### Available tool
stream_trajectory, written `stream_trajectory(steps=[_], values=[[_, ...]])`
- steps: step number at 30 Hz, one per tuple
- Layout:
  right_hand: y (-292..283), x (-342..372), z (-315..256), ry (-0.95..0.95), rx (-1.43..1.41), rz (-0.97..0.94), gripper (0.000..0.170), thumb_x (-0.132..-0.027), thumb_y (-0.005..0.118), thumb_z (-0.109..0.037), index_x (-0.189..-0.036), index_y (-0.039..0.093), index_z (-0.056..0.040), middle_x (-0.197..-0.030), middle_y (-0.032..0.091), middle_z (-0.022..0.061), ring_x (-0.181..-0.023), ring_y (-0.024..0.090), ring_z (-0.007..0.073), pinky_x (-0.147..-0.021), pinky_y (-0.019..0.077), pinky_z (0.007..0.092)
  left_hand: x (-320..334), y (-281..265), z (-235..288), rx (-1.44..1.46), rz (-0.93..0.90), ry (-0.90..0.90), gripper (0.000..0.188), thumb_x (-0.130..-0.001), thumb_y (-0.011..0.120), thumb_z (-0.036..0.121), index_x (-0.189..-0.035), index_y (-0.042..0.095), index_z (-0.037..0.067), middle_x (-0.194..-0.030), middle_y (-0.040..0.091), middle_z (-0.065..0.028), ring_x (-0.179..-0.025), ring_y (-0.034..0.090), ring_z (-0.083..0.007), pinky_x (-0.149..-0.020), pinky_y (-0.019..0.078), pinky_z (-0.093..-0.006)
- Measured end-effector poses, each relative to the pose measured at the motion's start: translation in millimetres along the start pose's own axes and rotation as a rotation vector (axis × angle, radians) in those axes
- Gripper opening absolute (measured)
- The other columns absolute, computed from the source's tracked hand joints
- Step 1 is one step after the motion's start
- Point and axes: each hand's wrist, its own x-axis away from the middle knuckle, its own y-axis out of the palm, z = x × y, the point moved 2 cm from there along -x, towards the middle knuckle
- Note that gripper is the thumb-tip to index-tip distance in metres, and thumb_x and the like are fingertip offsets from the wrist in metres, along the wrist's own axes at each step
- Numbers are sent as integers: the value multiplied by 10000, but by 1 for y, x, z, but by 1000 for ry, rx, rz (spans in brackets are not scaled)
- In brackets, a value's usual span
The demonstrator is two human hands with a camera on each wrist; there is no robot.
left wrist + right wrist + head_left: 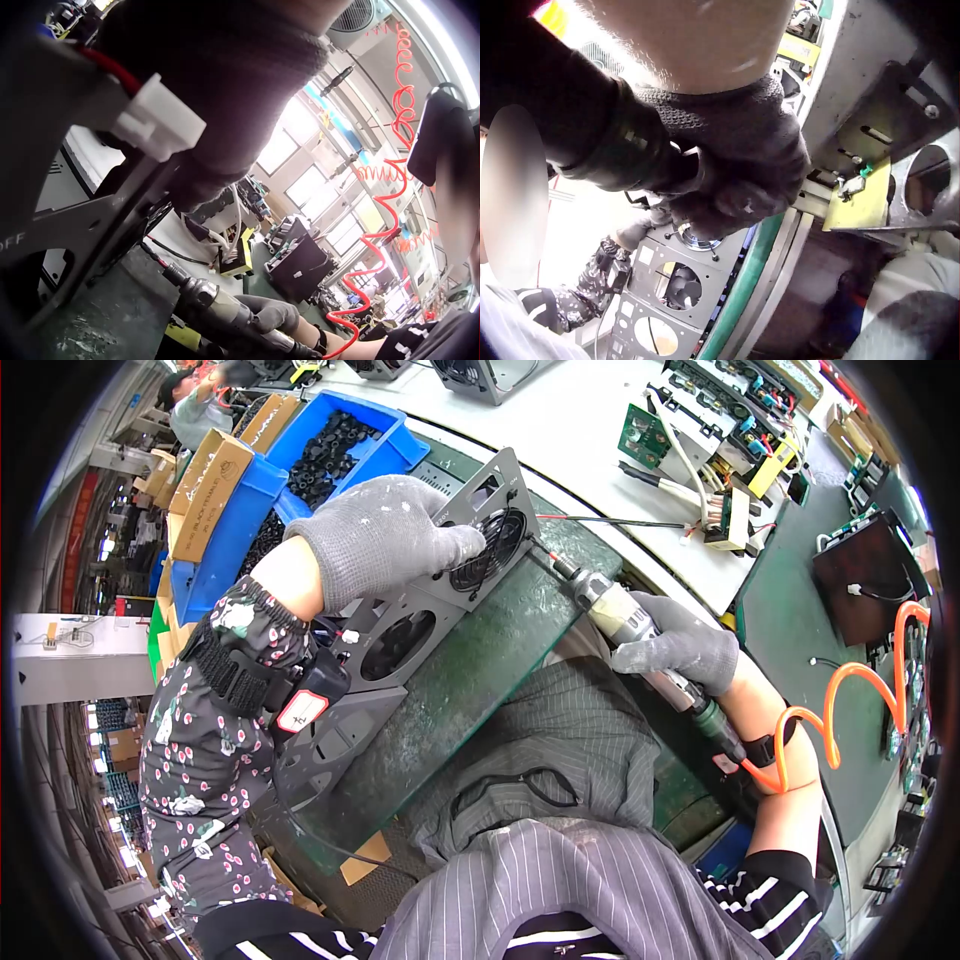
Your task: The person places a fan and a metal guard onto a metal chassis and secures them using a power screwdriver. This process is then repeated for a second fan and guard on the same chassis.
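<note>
In a grey knit glove, my left hand (385, 540) grips the far end of a grey metal panel, its thumb over a black wire fan guard (497, 550). The panel (440, 630) has round openings, and a black fan (398, 645) sits in one nearer my body. My gloved right hand (685, 645) is wrapped around an air screwdriver (615, 610) with an orange hose at its tail. Its bit points at the guard's corner by the panel edge. Close to my left wrist hangs a white connector (161, 120) on a red wire.
The panel stands on a green workbench (480, 670). Blue bins (405, 450) with small black parts stand beyond my left hand, next to cardboard boxes (215, 490). Circuit assemblies (720, 450) lie at the far right. The coiled orange hose (830, 710) runs past my right forearm.
</note>
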Motion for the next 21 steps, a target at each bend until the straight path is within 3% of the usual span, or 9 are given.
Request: stream_trajectory(steps=[2, 5, 8, 11, 13, 21], values=[[1, 4, -5, -10, 50, 23, 597, -639, 752, -401, -1043, 544, -14, -813, 538, 13, -725, 489, 89, -647, 418, 243, -2, 0, -1, -11, 15, 28, 429, -832, 586, 404, -852, 648, -20, -628, 590, -102, -601, 579, -195, -623, 475, -333], [6, 20, -21, 0, 133, 65, 709, -638, 773, -417, -1142, 542, 25, -928, 599, 71, -850, 532, 145, -777, 430, 299, -2, 0, -1, -58, 1, -49, 442, -829, 590, 421, -852, 650, -16, -643, 601, -111, -612, 589, -207, -625, 477, -336], [11, 29, -27, -58, 35, 78, 706, -633, 786, -391, -1152, 545, 20, -955, 609, 74, -881, 537, 143, -809, 429, 298, -2, 1, 0, -146, 51, 42, 449, -827, 595, 429, -845, 649, -17, -654, 608, -133, -631, 604, -227, -637, 481, -345], [13, 33, -40, -80, 7, 111, 651, -632, 801, -359, -1109, 561, 13, -922, 600, 53, -832, 533, 133, -780, 440, 281, -2, 1, 1, -150, 43, 19, 465, -828, 594, 439, -832, 648, -22, -662, 608, -152, -656, 616, -248, -651, 484, -358], [14, 32, -46, -76, -27, 111, 590, -647, 800, -341, -1067, 569, 4, -881, 583, 32, -782, 518, 113, -738, 443, 263, -1, 1, 1, -215, 55, 101, 476, -825, 596, 444, -837, 648, -30, -666, 610, -158, -673, 623, -253, -670, 488, -360], [19, 26, -56, -139, -60, 88, 563, -667, 791, -326, -1059, 563, 7, -880, 577, 30, -796, 519, 117, -746, 441, 266, -2, 2, -2, -108, 67, 70, 499, -825, 599, 455, -830, 636, -42, -628, 592, -143, -583, 609, -238, -596, 493, -346]])
